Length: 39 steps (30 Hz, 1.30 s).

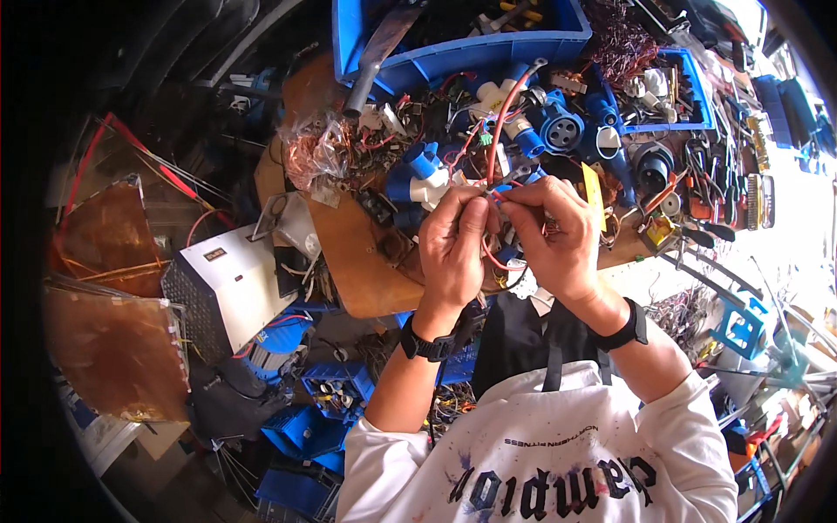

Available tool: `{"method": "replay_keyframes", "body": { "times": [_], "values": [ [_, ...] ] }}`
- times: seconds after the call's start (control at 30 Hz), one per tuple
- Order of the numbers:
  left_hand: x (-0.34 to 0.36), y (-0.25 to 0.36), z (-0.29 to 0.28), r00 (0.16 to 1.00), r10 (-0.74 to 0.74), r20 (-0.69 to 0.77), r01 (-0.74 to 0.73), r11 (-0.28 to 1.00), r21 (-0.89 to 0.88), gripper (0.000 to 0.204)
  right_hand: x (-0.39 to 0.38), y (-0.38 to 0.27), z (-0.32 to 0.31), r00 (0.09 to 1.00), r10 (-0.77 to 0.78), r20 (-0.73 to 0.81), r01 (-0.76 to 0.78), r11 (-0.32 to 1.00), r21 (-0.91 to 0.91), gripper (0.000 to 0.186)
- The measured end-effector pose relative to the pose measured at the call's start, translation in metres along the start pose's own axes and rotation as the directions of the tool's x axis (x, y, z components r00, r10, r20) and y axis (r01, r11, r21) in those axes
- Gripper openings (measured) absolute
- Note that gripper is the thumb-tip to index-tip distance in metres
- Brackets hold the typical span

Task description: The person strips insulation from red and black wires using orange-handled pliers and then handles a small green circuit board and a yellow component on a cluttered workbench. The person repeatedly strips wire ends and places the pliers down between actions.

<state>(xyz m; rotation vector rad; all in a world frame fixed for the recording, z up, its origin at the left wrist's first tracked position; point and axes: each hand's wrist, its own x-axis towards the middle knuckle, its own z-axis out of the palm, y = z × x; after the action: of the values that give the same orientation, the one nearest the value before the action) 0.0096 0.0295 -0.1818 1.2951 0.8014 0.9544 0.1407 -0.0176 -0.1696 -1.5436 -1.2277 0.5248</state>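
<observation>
The red cable (497, 139) stretched forward from between the left hand (457, 240) and right hand (560, 234), both pinched closed on it.

Far edge of the surface (353, 257): blue crate (471, 64). Left edge: bagged copper wire (316, 157). Toward far right corner: blue tray (705, 94).

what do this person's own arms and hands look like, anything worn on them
Both the left hand and the right hand are ungloved. Each wrist wears a black band: the left band is chunky and watch-like, the right band wide. The white sleeves are short and loose, leaving the forearms bare.
</observation>
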Motion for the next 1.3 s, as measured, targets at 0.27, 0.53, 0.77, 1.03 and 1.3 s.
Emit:
{"method": "replay_keyframes", "body": {
  "times": [0.27, 0.53, 0.77, 1.03, 1.3],
  "values": [
    [0.006, 0.007, 0.005, 0.98, -0.147, 0.131, 0.174, 0.957, -0.233, 0.022, 0.002, -0.007, -0.01, 0.998, 0.041, -0.057, -0.038, 0.998, 0.049, 0.009],
    [-0.002, 0.029, 0.007, 0.956, -0.191, 0.222, 0.253, 0.92, -0.298, 0.024, 0.003, -0.017, -0.032, 0.999, -0.044, -0.025, 0.044, 0.999, -0.012, 0.008],
    [-0.012, 0.044, 0.024, 0.975, -0.221, 0.015, 0.221, 0.967, -0.125, 0.015, -0.004, -0.012, -0.037, 1.0, 0.002, 0.003, -0.002, 0.996, 0.084, 0.008],
    [-0.009, 0.019, 0.002, 0.985, -0.136, -0.107, 0.148, 0.983, 0.11, 0.02, -0.038, 0.018, -0.036, 0.998, -0.002, -0.064, 0.007, 0.996, 0.084, 0.03],
    [-0.021, 0.016, -0.032, 0.979, -0.128, -0.16, 0.153, 0.976, 0.156, 0.02, -0.124, 0.176, -0.111, 0.727, 0.617, -0.302, -0.539, 0.785, 0.306, 0.014]
  ]
}}
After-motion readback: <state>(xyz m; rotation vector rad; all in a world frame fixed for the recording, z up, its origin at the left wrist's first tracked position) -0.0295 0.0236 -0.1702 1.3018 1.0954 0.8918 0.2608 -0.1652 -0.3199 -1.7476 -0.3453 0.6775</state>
